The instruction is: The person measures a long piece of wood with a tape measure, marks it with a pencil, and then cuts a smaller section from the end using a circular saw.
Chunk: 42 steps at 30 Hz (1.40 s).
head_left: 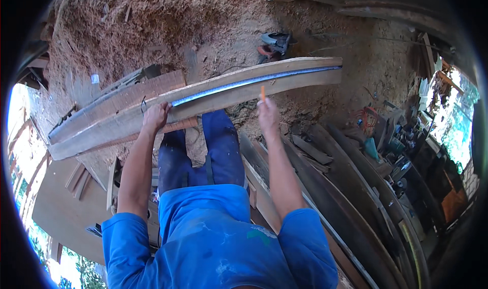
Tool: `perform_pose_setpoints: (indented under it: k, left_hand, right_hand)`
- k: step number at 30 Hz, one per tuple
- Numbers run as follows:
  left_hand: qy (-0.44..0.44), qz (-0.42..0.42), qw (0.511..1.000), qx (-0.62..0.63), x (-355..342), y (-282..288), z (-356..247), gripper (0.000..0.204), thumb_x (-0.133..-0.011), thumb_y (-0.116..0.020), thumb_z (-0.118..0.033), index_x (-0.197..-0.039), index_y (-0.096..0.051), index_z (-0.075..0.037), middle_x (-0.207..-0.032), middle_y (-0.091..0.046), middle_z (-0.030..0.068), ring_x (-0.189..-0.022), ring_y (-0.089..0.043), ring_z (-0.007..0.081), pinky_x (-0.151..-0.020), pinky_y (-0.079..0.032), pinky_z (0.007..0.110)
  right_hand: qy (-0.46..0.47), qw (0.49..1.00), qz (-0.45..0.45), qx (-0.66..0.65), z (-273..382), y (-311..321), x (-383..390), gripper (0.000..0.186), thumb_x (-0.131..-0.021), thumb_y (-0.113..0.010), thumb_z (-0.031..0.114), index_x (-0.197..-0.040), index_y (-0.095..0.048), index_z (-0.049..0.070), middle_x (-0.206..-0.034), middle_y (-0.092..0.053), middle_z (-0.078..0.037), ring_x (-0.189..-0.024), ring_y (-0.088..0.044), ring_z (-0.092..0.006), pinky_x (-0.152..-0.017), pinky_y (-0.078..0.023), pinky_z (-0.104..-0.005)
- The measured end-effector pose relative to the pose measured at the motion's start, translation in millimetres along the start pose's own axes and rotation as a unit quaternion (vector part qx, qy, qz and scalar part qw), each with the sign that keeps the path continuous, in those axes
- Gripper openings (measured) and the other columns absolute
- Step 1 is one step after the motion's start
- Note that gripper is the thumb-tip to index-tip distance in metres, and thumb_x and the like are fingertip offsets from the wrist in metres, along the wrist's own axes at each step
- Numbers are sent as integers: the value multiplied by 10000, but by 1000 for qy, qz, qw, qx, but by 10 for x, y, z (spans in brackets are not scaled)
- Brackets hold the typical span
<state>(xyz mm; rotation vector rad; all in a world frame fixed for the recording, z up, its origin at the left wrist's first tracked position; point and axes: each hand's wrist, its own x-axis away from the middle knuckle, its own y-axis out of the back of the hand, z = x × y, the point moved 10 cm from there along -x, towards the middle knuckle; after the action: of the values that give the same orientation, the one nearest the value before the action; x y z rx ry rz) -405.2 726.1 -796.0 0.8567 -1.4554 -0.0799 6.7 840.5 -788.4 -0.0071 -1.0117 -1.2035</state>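
Note:
A long pale wooden board lies crosswise in front of me, its far right end raised toward the back. Along its face runs a shiny bluish metal measuring tape, from the right end of the board to my left hand. My left hand is closed at the tape's near end and rests on the board; the tape's case is hidden in the fingers. A thin dark loop stands just left of them. My right hand is closed round an orange pencil, whose upper part overlaps the board's lower edge.
Beneath the board at left lies a second reddish-brown plank. Sawdust covers the ground. A power tool sits beyond the board. Long dark planks are stacked at right, beside cluttered tools. A flat wooden sheet lies at lower left.

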Motion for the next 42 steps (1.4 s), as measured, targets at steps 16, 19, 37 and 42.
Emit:
perform_pose_setpoints:
  k: [16, 19, 37, 42]
  left_hand:
    - [-59, 6, 997, 44, -83, 70, 50, 421, -1012, -456, -426, -1133, -669, -84, -1035, -688, 232, -1014, -638, 427, -850, -494, 519]
    - [-74, 4, 996, 49, -101, 74, 48, 408, -1015, -459, -412, -1125, -668, -80, -1052, -685, 229, -1022, -636, 425, -853, -494, 518]
    - [-101, -17, 992, 74, -108, 130, 36, 402, -1014, -468, -391, -1059, -670, -47, -1025, -677, 234, -1022, -621, 427, -860, -481, 510]
    - [-100, 4, 993, 68, -106, 106, 53, 427, -1020, -433, -438, -1116, -677, -100, -1087, -681, 214, -1060, -623, 410, -885, -490, 513]
  right_hand:
    - [146, 989, 27, 4, 839, -740, 901, 247, -861, -618, 47, -1099, -684, 42, -954, -721, -156, -828, -704, -293, -745, -547, -387]
    - [184, 980, 75, 26, 872, -810, 954, 308, -866, -572, 31, -1157, -674, 45, -964, -716, -159, -860, -723, -277, -767, -566, -366]
    - [196, 959, 51, 200, 1185, -1359, 1022, 407, -900, -548, 67, -1305, -562, 39, -951, -684, -205, -829, -686, -366, -709, -568, -440]
    - [222, 947, 15, 232, 1331, -1478, 1003, 420, -891, -556, 120, -1300, -559, 24, -817, -637, -174, -637, -661, -383, -563, -555, -480]
